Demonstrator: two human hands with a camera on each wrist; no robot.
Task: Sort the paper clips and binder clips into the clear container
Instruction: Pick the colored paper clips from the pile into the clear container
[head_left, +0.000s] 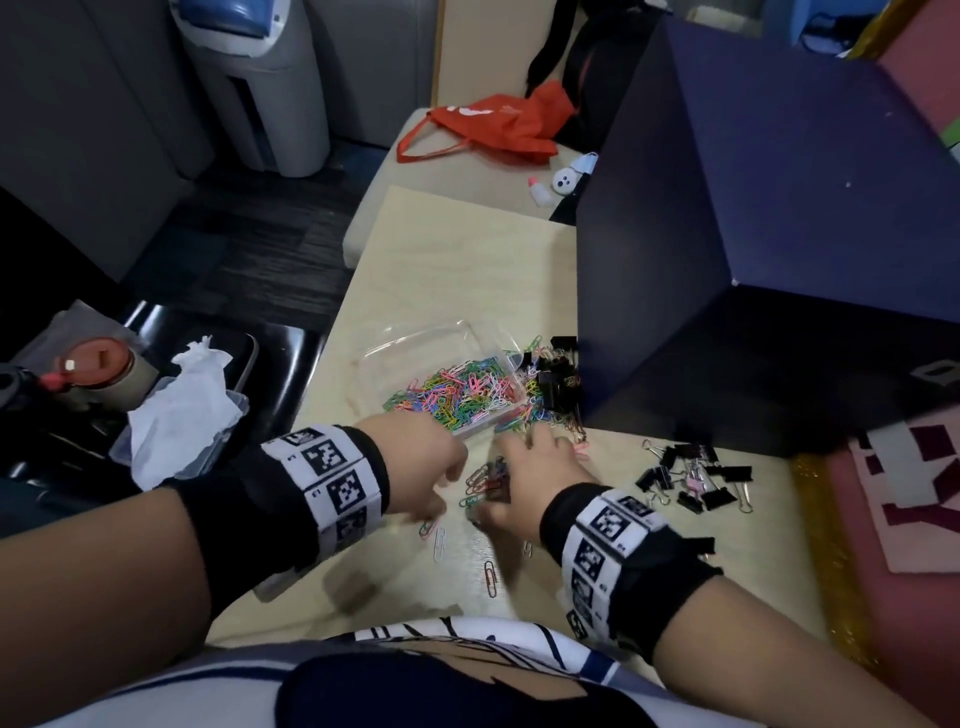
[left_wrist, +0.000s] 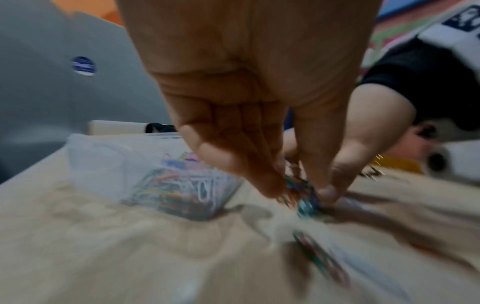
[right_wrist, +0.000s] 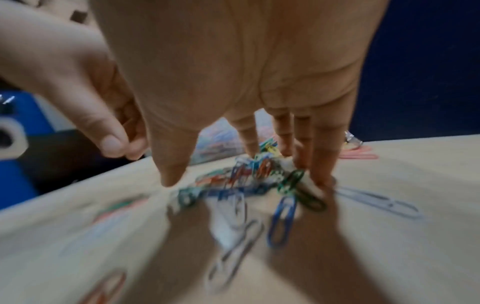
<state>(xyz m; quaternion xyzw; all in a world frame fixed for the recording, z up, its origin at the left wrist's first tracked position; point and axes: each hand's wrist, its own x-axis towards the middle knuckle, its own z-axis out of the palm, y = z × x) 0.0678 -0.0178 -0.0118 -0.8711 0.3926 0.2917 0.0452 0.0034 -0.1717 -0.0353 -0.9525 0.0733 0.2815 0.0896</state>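
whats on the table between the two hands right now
A small heap of colored paper clips lies between the left hand and right hand, clearest in the head view.

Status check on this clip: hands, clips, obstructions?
Left hand pinching paper clips. Right hand spread, raking the loose pile. Container part filled. Binder clips unsorted.

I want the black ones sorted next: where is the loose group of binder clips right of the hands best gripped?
Take one binder clip at a time from above, pinching its black body; the wire handles stick out at odd angles and would probably snag neighbours.
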